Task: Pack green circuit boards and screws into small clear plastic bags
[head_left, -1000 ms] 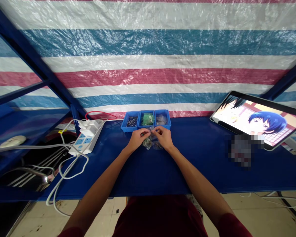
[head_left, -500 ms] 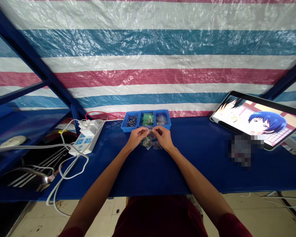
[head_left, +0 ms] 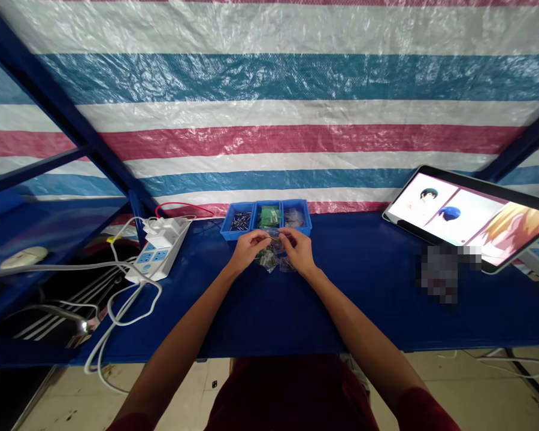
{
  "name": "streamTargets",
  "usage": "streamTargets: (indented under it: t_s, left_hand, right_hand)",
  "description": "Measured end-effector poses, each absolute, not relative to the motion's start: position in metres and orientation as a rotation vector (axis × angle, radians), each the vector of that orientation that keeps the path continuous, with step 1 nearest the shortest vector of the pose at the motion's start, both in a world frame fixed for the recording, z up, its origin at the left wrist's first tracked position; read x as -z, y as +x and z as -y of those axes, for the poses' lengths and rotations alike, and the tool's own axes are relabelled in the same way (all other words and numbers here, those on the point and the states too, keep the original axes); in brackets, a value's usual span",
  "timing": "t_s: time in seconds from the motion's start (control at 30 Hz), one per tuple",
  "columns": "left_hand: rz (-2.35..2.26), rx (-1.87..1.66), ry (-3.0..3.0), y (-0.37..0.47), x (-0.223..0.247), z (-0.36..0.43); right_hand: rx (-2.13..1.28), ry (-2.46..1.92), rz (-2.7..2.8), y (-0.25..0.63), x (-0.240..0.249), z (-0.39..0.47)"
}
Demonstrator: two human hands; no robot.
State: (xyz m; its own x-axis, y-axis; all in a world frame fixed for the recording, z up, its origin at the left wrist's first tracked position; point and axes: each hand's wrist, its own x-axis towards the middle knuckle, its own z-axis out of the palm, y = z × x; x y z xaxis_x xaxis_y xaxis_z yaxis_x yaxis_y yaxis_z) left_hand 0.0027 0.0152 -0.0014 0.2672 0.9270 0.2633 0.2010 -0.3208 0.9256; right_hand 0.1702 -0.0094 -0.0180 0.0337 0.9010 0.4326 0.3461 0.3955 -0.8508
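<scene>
Between my two hands is a small clear plastic bag (head_left: 275, 238), pinched at its sides. My left hand (head_left: 248, 249) closes thumb against fingers on its left edge. On the right edge, my right hand (head_left: 297, 247) has a similar pinch. Below the fingers lie several filled clear bags (head_left: 268, 259) on the blue table; their small contents are hard to make out. Just beyond the hands stand three joined blue bins: the left bin (head_left: 225, 231) holds small metal pieces, the middle bin (head_left: 254, 225) green packets, the right bin (head_left: 308, 222) clear bags.
A white power strip (head_left: 161, 258) with plugs and looping white cables (head_left: 112, 311) lies at the left. A tablet (head_left: 471, 218) playing a cartoon leans at the right, with a blurred-out item (head_left: 439, 274) before it. Striped sheeting (head_left: 269, 140) hangs behind the blue table (head_left: 363, 287).
My hands have barely moved; the fingers shift slightly, and the clear bag between them appears spread a little wider. The picture on the tablet is different.
</scene>
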Motion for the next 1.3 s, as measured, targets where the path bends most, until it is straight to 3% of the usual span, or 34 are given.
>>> streamTargets:
  t_s: [0.57,0.77,1.03,1.3]
  left_hand:
    - [-1.084,-1.079,1.65,0.003,0.003,-0.015]
    - [-1.072,-1.332,1.68,0.0,0.001,-0.016]
    - [-1.013,-1.206,1.652,0.002,0.003,-0.013]
    - [-0.908,-1.194,1.491,0.003,-0.006,-0.011]
  right_hand:
    - [-0.35,-1.145,1.807,0.17,0.023,0.008]
    - [-0.52,-1.111,1.628,0.168,0.015,0.011]
    - [-0.781,-1.093,1.471,0.167,0.018,0.009]
    - [-0.483,-1.053,1.671,0.167,0.017,0.012]
